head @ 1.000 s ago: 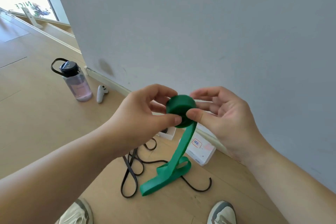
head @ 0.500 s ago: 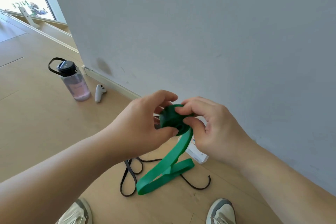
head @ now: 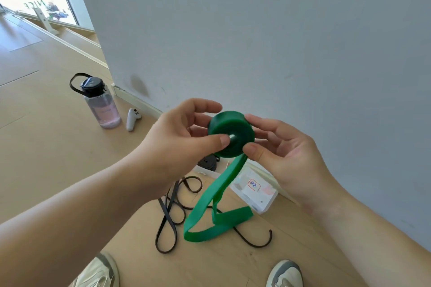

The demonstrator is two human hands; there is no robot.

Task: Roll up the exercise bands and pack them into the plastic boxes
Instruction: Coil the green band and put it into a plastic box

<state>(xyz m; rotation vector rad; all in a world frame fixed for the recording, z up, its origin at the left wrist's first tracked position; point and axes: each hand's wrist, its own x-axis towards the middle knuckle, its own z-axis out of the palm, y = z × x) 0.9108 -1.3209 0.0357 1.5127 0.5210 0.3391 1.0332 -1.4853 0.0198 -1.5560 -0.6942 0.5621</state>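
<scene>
Hands meet in mid-air before a pale wall (head: 279, 42): your left hand (head: 179, 137) and right hand (head: 286, 154) both pinch the green band (head: 229, 134), most of it wound into a thick coil with a small hole at its centre. Your left thumb presses the coil's near face beside that hole, fingers curled behind. Your right thumb sits on the rim at about five o'clock, fingers touching the far side.

From the coil's six o'clock the loose tail drops to the wooden floor (head: 46, 147), where it folds back on itself in a flat loop. A thin black band (head: 172, 212) lies unrolled in loose curves under and beside that loop.

At the foot of the wall, at four o'clock from the coil, sits a clear plastic box (head: 256, 191) with a red-bordered label. A second box (head: 206, 173) lies just beside it toward nine o'clock, holding a dark rolled band (head: 207, 162) and partly hidden by your left hand.

At ten o'clock in the frame a water bottle (head: 102, 105) with a black lid stands upright, a white controller (head: 132, 119) just beside it. Two pale shoes (head: 98, 272) show at the bottom edge.
</scene>
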